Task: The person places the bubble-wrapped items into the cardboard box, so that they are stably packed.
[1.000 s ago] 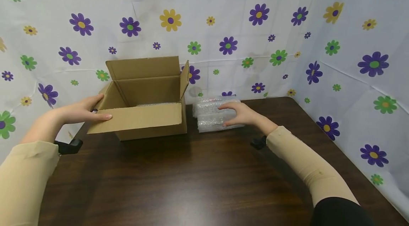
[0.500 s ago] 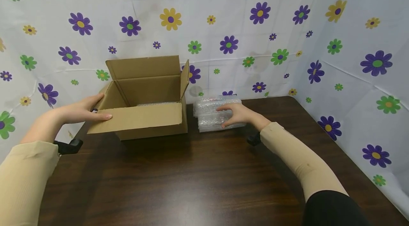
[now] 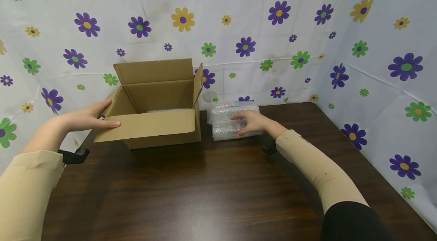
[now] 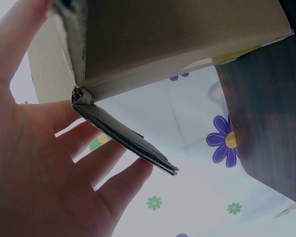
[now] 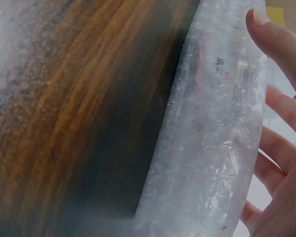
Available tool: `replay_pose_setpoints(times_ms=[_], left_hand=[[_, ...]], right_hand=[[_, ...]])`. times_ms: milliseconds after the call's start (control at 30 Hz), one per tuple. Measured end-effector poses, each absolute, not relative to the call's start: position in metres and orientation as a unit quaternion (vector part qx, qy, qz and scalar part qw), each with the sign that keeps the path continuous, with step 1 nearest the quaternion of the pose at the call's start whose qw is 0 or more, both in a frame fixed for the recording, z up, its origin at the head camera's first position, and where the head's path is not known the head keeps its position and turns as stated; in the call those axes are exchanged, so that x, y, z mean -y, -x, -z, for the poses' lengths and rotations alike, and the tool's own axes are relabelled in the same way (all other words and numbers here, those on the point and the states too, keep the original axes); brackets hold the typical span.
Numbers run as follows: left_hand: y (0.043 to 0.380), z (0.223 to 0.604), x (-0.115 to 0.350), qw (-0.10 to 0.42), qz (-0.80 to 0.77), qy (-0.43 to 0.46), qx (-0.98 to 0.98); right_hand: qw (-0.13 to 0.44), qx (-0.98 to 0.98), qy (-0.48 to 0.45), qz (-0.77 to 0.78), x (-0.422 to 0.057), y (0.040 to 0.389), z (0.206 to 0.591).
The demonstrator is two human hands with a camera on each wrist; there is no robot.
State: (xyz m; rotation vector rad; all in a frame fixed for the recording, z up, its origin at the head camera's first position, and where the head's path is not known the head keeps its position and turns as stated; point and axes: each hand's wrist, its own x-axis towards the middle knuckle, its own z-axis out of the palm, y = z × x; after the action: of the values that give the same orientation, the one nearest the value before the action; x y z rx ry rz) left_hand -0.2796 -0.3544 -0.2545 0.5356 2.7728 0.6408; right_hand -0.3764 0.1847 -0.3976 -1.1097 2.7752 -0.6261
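In the head view a cardboard box [image 3: 164, 99] stands at the back left with its flaps spread. My left hand [image 3: 83, 118] holds its near left corner. The thumb lies on the front flap [image 3: 150, 124], while the fingers [image 4: 130, 180] reach behind the left flap in the left wrist view. Something clear and shiny shows inside the box. To the right lie bubble-wrapped packages [image 3: 220, 131], side by side. Over the nearer one my right hand [image 3: 254, 121] is spread, thumb toward the front and fingers along the far edge. Firm contact there cannot be told.
Both things stand on a dark wooden table [image 3: 211, 188], near its back edge. A flowered cloth [image 3: 211, 10] hangs behind the table and along its right side. Dark wrist cameras sit under both wrists.
My right hand has shifted slightly left over the nearer package. The left hand and the box hold their places; the view has turned a little.
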Motion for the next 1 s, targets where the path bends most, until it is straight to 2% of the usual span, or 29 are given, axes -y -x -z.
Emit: replay_pose_setpoints(times_ms=[600, 1000], left_hand=[[0.2811, 0.2539, 0.3545, 0.122, -0.224, -0.178, -0.951], [0.2798, 0.2552, 0.3572, 0.122, -0.226, -0.172, -0.951]], right_hand=[[0.01, -0.912, 0.362, 0.19, -0.184, 0.3762, 0.4079], [0.015, -0.913, 0.354, 0.2, -0.1812, 0.3747, 0.4074]])
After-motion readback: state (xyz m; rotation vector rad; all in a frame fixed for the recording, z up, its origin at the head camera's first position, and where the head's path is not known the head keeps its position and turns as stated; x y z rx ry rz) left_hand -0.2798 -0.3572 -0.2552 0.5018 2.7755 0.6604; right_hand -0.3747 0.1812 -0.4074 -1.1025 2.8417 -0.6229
